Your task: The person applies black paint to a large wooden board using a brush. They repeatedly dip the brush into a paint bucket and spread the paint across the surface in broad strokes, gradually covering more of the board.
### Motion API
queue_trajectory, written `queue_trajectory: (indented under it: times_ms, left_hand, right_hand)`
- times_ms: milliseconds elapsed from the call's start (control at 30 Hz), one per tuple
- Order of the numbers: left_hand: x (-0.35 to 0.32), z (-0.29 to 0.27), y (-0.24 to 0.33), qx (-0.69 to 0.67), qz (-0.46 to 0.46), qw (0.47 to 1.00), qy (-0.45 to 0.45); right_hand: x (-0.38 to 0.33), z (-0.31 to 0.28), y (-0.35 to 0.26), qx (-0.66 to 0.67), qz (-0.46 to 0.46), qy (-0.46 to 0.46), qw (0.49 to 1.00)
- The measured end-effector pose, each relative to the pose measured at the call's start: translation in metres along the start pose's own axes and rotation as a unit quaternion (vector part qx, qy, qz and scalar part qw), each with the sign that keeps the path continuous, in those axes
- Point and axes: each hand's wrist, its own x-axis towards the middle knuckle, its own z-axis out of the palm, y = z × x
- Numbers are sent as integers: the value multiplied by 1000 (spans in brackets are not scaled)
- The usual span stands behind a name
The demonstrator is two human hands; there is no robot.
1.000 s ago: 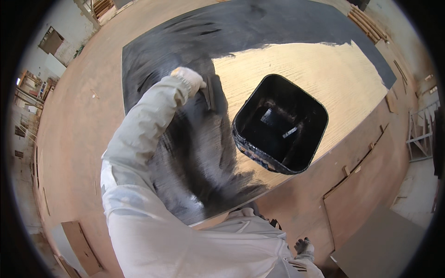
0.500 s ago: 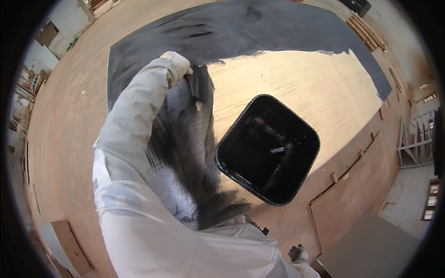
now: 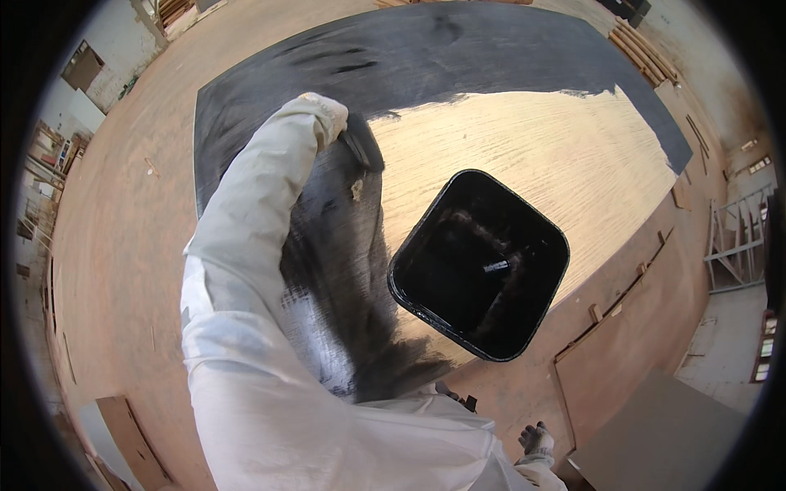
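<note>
- Spill risk: square black bucket (image 3: 442, 329) looks close to the near-right edge of the panel (image 3: 475, 131); a knock could tip it. Base hidden, so can't tell how it's seated.
- Finish risk: pale spot (image 3: 357, 190) in the black coating; dragging over it could streak, if it's debris.
- White sleeve (image 3: 262, 180) passes over wet-looking coating; dipping low could smear both.
- Left arm reaches forward, bent at the wrist; left hand (image 3: 326, 114) seems closed on a dark flat applicator (image 3: 364, 143) at the coating's boundary, fingers mostly hidden.
- Right hand (image 3: 536, 442), gloved, out to the side, fingers spread, holding nothing visible.
</note>
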Motion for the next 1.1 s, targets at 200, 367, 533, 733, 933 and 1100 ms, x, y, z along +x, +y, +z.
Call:
queue_trajectory:
  times_ms: [200, 367, 533, 733, 933, 1100]
  left_hand:
    - [-8, -2, -8, -5, -17, 1000, 7]
    - [-11, -4, 22, 5, 48, 999, 11]
    - [-20, 5, 7, -4, 16, 1000, 3]
    - [-27, 14, 4, -19, 48, 999, -5]
    - [-44, 11, 13, 20, 35, 999, -15]
    - [-83, -11, 20, 91, 72, 993, -5]
  right_hand:
    - [19, -20, 18, 62, 28, 2, 998]
    - [26, -34, 30, 84, 20, 1, 996]
    - [22, -34, 21, 86, 18, 12, 996]
    - [21, -35, 32, 110, 16, -1, 994]
    - [21, -42, 42, 137, 23, -2, 990]
    - [24, -57, 54, 164, 29, -19, 986]
